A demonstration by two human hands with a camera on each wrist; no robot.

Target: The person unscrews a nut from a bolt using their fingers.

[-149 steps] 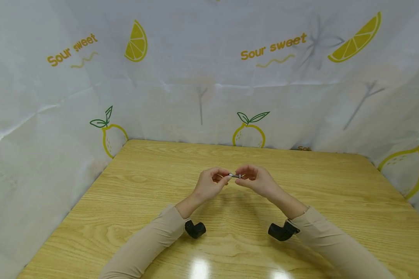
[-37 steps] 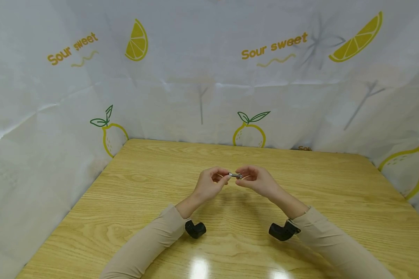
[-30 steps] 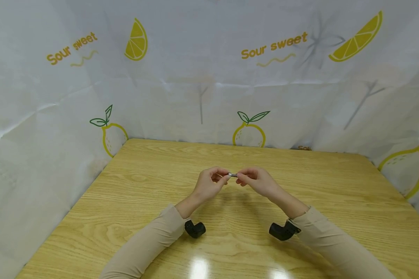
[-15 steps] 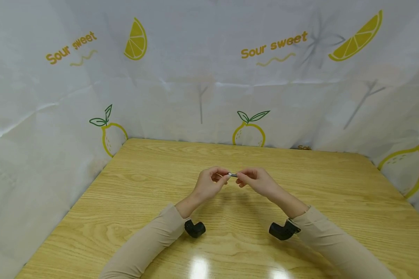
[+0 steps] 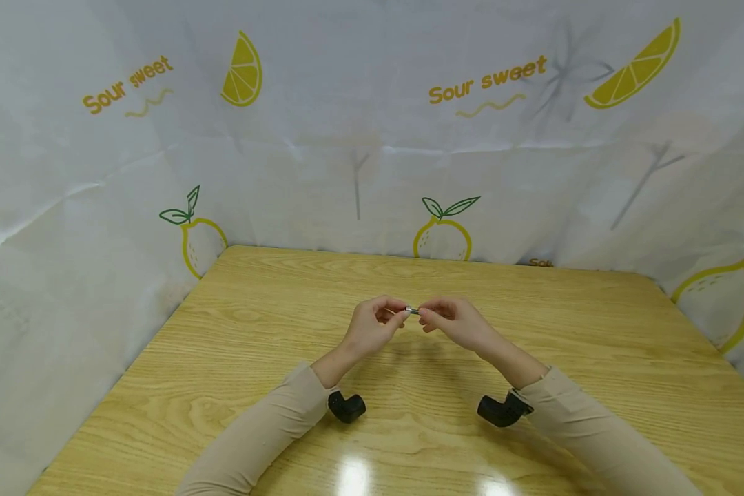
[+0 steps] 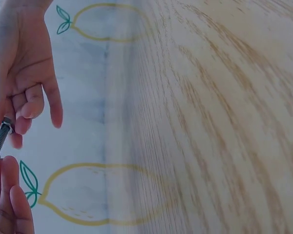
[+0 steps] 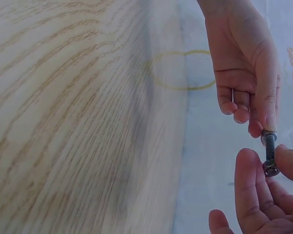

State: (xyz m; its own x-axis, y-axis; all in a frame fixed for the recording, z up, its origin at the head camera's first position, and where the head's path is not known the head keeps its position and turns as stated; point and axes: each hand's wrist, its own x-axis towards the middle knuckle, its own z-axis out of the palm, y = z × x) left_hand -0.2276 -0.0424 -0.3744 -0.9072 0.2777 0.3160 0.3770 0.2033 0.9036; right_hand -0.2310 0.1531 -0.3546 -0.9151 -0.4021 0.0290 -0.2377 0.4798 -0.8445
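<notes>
A small metal bolt (image 5: 412,311) is held level above the table between my two hands. My left hand (image 5: 370,325) pinches its head end between thumb and fingers. At the other end sits a nut (image 7: 271,168), threaded on near the tip. My right hand (image 5: 461,322) has its thumb and fingers around this nut, which they cover in the head view. The bare threaded shank (image 6: 0,139) shows between the hands in the left wrist view. The right hand's other fingers are loosely bent.
A wood-grain table (image 5: 273,296) lies beneath both hands. Behind it and to the sides hangs a white cloth (image 5: 322,179) printed with lemons. Black curved camera mounts (image 5: 347,408) sit at both wrists, above the table.
About a second ago the right thumb and fingers stood spread around the nut, which was in view; they have since come together on it. The left hand keeps its grip on the bolt.
</notes>
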